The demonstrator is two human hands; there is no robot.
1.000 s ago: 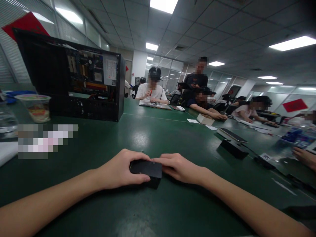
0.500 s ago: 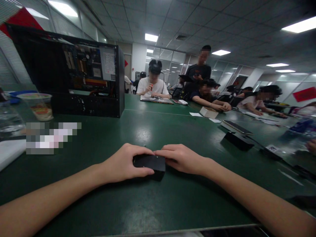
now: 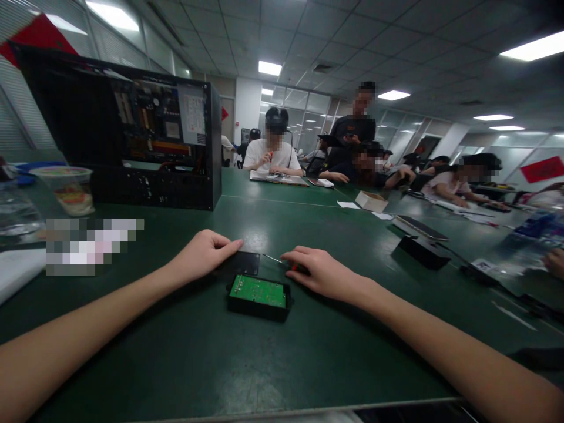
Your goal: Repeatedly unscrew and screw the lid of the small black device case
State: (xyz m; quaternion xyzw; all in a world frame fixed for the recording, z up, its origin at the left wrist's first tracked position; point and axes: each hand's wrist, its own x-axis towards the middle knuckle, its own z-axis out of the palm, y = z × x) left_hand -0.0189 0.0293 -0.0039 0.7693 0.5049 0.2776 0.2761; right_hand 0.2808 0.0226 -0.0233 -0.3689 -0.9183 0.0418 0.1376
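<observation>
My left hand (image 3: 206,254) is closed on the near-left part of a flat black lid (image 3: 248,263), which has small holes at its corners. In front of it, an open black plastic box (image 3: 258,308) rests on the table with a green circuit board (image 3: 261,292) lying inside, face up. My right hand (image 3: 318,269) lies low over the table to the right of the box. Its fingers are closed round the red handle of a screwdriver (image 3: 274,259), whose thin metal shaft points left towards the lid.
An open computer case (image 3: 211,141) stands at the back left, beside a plastic cup (image 3: 70,191). On the right are a black block-like object (image 3: 423,251), a small cardboard box (image 3: 371,201) and cables. Several people sit around the green table (image 3: 185,364).
The lid has come off the box, baring the green board. My left hand has moved left and away with the lid, and my right hand now has the screwdriver.
</observation>
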